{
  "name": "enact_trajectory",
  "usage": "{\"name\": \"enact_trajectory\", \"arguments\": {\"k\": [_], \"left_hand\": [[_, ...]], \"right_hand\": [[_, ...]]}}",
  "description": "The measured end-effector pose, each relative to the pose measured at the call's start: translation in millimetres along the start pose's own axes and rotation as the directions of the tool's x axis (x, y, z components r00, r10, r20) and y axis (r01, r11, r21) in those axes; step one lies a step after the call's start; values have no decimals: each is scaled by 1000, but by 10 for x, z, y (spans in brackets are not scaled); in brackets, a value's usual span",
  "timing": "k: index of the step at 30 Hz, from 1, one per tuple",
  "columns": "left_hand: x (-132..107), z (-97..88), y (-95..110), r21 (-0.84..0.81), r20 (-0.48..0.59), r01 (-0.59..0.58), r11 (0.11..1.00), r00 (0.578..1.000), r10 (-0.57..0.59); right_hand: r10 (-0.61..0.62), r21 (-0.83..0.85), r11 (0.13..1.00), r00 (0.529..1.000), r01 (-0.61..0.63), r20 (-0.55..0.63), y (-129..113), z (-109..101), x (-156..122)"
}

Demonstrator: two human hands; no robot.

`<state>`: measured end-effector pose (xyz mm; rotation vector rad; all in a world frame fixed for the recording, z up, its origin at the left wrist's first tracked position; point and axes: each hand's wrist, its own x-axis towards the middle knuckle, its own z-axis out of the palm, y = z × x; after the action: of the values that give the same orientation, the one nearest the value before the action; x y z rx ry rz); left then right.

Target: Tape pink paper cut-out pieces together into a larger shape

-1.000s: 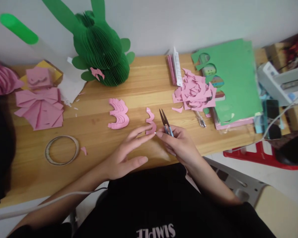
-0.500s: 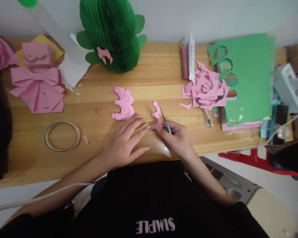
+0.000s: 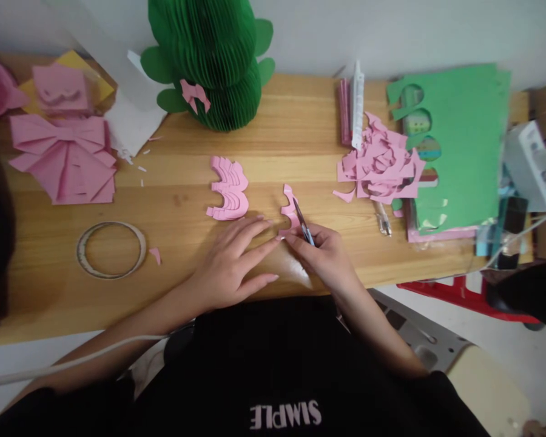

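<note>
A pink scalloped paper piece (image 3: 289, 206) lies on the wooden table in front of me. My left hand (image 3: 232, 261) rests beside it, palm down and fingers spread, with one fingertip at the piece's lower end. Closed around small scissors with a light blue handle (image 3: 308, 235) is my right hand (image 3: 325, 252). Their dark, narrow blades point up and left along the right edge of the paper; the grip is mostly hidden by my fingers. Just beyond my left fingers sits a fanned stack of similar pink scalloped pieces (image 3: 229, 189).
Pink scraps (image 3: 380, 161) are heaped at right, near a white tube (image 3: 357, 106) and green sheets (image 3: 459, 145). A green honeycomb paper figure (image 3: 213, 67) stands at the back. At left are a tape ring (image 3: 84, 264) and folded pink paper bows (image 3: 68, 161).
The scissor blades now overlap the paper's right edge more closely, and the piece looks tilted or turned. The left hand has shifted slightly right. The whole view has moved a little.
</note>
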<state>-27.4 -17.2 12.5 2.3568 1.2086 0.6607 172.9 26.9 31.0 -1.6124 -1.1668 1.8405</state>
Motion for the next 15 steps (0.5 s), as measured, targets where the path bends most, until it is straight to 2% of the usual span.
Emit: {"name": "enact_trajectory", "arguments": {"k": [10,15], "left_hand": [[29,-16,13,104,-25,-37,994,999,39],[22,2,6,226,-32,5,974,999,3]], "right_hand": [[19,-1,1000,999,-19,38,-11,-18,-7],[-35,-82,996,999,34,-18,-3,-11,17]]}}
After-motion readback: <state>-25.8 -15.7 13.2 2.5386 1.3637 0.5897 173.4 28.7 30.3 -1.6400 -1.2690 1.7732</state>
